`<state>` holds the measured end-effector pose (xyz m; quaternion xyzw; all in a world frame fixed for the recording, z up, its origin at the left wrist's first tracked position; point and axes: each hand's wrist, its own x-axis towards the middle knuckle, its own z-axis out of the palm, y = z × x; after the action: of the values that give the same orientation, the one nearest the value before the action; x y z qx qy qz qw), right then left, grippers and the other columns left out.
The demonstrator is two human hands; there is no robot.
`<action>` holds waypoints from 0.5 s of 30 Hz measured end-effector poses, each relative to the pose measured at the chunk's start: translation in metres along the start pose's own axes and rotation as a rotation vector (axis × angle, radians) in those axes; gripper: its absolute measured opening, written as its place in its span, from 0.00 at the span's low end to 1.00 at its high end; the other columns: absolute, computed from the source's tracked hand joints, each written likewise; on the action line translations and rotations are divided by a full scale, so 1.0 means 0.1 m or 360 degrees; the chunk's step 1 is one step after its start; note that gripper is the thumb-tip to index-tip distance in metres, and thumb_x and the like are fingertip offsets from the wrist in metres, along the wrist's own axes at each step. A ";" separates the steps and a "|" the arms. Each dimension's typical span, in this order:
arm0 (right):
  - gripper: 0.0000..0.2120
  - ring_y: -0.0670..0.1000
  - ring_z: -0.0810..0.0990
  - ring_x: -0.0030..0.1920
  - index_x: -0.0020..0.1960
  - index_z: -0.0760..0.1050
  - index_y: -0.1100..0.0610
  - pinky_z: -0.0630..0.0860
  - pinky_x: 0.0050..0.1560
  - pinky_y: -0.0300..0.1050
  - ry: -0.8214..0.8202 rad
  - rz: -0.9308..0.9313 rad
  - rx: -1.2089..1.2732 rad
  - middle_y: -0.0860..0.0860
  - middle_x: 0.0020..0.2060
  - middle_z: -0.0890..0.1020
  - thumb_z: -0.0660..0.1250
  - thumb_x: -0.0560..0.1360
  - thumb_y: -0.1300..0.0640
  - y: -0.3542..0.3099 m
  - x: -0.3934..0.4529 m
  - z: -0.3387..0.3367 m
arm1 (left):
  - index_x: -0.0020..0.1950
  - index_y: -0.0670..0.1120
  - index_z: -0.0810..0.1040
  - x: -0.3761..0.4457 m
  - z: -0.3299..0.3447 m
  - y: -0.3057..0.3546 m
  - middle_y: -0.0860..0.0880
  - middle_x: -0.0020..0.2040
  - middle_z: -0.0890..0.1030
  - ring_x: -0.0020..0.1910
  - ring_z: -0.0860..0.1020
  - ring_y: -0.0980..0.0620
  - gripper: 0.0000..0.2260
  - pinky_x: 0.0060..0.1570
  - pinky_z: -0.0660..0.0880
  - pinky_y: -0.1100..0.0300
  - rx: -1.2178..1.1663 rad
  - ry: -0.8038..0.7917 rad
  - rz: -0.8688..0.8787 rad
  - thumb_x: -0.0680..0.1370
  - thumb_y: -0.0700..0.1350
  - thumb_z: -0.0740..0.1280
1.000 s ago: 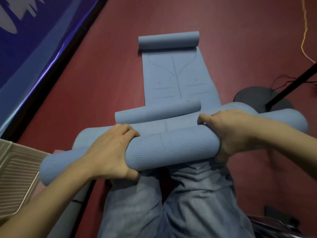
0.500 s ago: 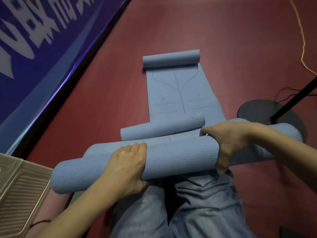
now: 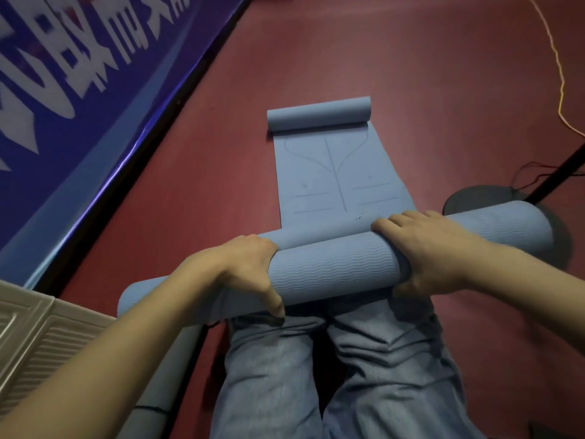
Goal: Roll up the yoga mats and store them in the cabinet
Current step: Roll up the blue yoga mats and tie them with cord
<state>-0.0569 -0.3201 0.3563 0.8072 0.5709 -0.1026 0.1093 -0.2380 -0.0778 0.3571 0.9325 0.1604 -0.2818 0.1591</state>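
Hands, left hand (image 3: 243, 270) and right hand (image 3: 433, 251), fingers wrapped round rolled yoga mat (image 3: 335, 267) mid-frame over knees. Could loosen and unroll if grip slackens, probably.

red floor (image 3: 411, 74) carries a blue yoga mat (image 3: 335, 172) and black round base (image 3: 474, 201).

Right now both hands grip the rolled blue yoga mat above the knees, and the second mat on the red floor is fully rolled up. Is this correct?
Not quite. In the head view the left hand and right hand do grip the rolled blue yoga mat above the knees, but the second mat on the red floor is rolled only at its far end; the rest lies flat.
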 end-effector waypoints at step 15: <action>0.43 0.52 0.79 0.55 0.65 0.64 0.44 0.72 0.51 0.48 -0.0250 0.0075 0.0124 0.45 0.54 0.76 0.79 0.54 0.42 0.13 0.49 -0.11 | 0.72 0.62 0.64 -0.03 0.41 -0.13 0.64 0.54 0.67 0.54 0.69 0.61 0.54 0.50 0.74 0.57 -0.0538 0.0883 0.0111 0.48 0.64 0.82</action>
<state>-0.0286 -0.2770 0.3534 0.8135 0.5371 -0.1851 0.1245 -0.2647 -0.0828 0.3235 0.9390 0.2102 0.0193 0.2714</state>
